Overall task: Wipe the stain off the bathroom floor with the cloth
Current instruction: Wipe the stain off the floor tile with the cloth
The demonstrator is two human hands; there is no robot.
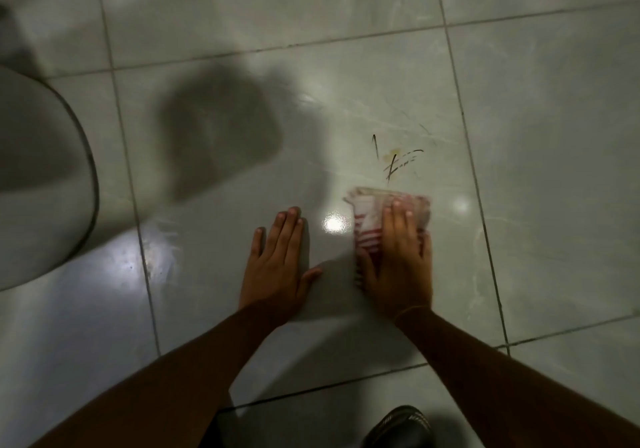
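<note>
Fingers of your right hand [398, 257] lie flat, pressing the cloth [372, 219] to the floor [554, 136]; your left hand [277, 260] rests spread and empty on the tile beside it. The stain [394, 158], dark strokes with a yellowish blot, sits just beyond the cloth's far edge, untouched. Push forward with firm, even pressure and cover every mark. The tiles are glossy and possibly wet. A pale rounded fixture [41, 177] stands at left.

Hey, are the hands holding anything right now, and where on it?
The right hand presses flat on the near half of the red-and-white striped cloth, pinning it to the tiled floor. The left hand rests bare on the tile.
</note>
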